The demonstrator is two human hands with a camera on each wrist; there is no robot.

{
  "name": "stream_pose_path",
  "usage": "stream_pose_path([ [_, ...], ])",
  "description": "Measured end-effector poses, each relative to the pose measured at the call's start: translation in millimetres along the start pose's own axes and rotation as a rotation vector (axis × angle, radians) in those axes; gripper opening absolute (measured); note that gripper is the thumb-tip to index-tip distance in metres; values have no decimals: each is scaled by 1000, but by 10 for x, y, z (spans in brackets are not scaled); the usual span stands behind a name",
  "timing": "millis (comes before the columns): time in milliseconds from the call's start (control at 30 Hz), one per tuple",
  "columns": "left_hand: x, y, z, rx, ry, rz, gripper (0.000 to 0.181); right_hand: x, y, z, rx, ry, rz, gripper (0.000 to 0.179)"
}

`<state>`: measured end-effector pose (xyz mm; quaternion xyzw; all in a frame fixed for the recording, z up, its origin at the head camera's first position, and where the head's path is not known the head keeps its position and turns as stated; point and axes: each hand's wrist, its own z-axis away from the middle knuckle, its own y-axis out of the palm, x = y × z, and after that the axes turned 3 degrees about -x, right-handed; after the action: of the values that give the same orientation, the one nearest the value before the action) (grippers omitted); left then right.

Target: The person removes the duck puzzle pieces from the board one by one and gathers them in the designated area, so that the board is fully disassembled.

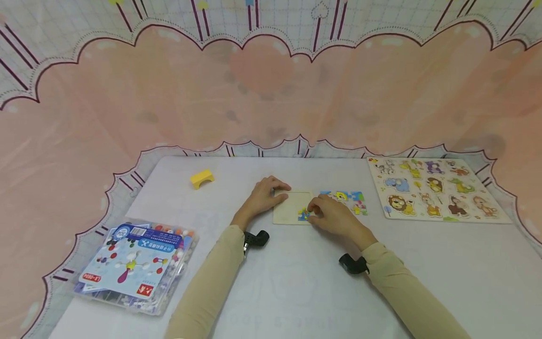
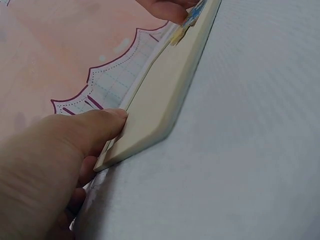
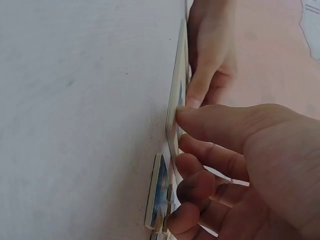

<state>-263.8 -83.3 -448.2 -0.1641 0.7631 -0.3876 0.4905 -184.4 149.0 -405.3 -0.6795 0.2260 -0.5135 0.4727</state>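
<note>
A pale wooden puzzle tray (image 1: 290,203) lies flat in the middle of the table. My left hand (image 1: 263,197) grips its left edge, thumb (image 2: 112,122) on the rim and the other fingers at the side. In the tray's near right corner sits a blue and yellow jigsaw piece (image 1: 303,214). My right hand (image 1: 336,217) pinches at that piece with thumb (image 3: 192,120) and index finger, the other fingers curled beside the tray. Several more colourful jigsaw pieces (image 1: 359,197) lie just right of the tray, partly hidden behind the right hand.
On the right lies a large animal peg board (image 1: 440,190). A clear plastic case (image 1: 158,303) with a blue printed card (image 1: 133,259) on top sits at the left. Toward the back left stands a yellow arch block (image 1: 202,178). A patterned cloth (image 1: 271,108) hangs behind the table.
</note>
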Motion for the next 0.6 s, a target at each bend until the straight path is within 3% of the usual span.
stream_pose_path([
  [333, -16, 45, 22, 3, 0, 14, 24, -23, 8, 18, -36, -8, -95, 12],
  [467, -44, 26, 9, -24, 9, 23, 24, -41, 3, 2, -64, -52, -154, 10],
  [600, -41, -13, 11, -9, -12, 11, 23, -41, -4, 2, -53, -88, -163, 10],
])
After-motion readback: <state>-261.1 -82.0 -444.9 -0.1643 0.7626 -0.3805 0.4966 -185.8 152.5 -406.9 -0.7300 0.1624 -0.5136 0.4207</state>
